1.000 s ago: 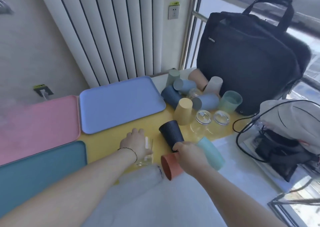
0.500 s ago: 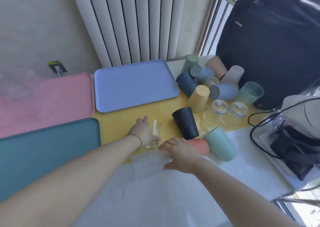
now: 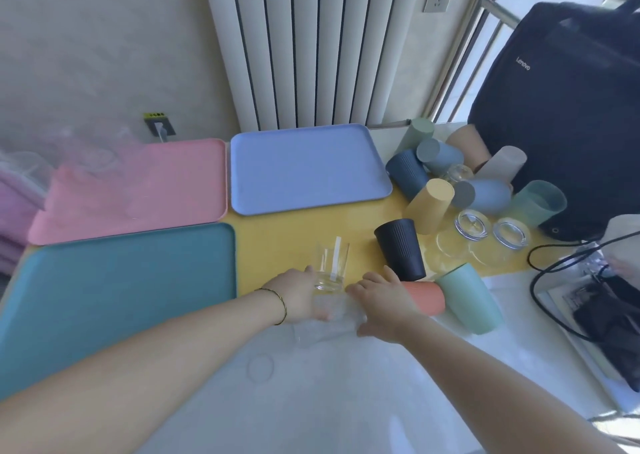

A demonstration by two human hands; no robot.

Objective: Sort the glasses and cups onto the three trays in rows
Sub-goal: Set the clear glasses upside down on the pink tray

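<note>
Closer together than a second before, your hands flanked the glass (image 3: 330, 268), upright on the mat (image 3: 294, 242) between teal tray (image 3: 121, 297) and black cup (image 3: 400, 249). Your left hand (image 3: 301, 292) touched its base; I could not tell if it gripped. Your right hand (image 3: 384, 297) lay loose over the orange cup (image 3: 427, 297). A nudge could have tipped the glass or rolled that cup. The bag (image 3: 554, 124) read "Lenovo".

The pink tray (image 3: 138, 190), periwinkle-blue tray (image 3: 304, 169) and teal tray (image 3: 114, 297) are plain. The ribbed cup (image 3: 401, 249) is black, one lying cup (image 3: 427, 296) coral, another mint (image 3: 472, 297), the tabletop (image 3: 287, 239) yellow.
</note>
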